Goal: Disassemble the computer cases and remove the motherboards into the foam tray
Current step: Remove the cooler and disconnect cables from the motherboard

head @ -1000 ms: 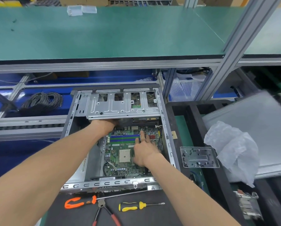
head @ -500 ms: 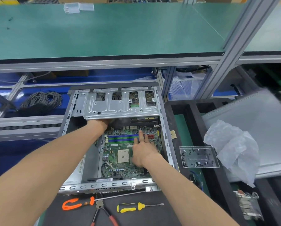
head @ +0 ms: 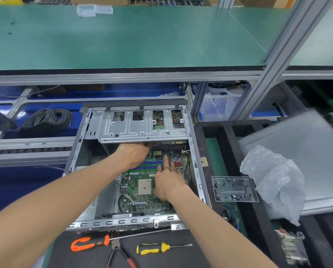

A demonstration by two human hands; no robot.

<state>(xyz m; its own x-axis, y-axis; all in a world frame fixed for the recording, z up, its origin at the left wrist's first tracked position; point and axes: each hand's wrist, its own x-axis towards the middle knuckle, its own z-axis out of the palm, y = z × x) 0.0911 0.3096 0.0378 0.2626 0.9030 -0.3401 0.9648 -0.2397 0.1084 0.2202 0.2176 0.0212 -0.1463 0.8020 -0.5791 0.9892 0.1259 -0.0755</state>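
Motherboard (head: 142, 182): lies flat on the open computer case (head: 194, 163) floor; you should expect it light, stiff, fragile. Grip bare edges, not the socket.
Right hand (head: 167, 180): fingers spread flat on the board, clamped on nothing.
Left hand (head: 136, 151): reaches under the drive cage (head: 142, 126); fingers hidden, cannot tell.
Obstacles: the cage overhangs the board's far edge; a black cable (head: 186, 167) runs alongside.
Foam tray (head: 210, 144): just right of the case.
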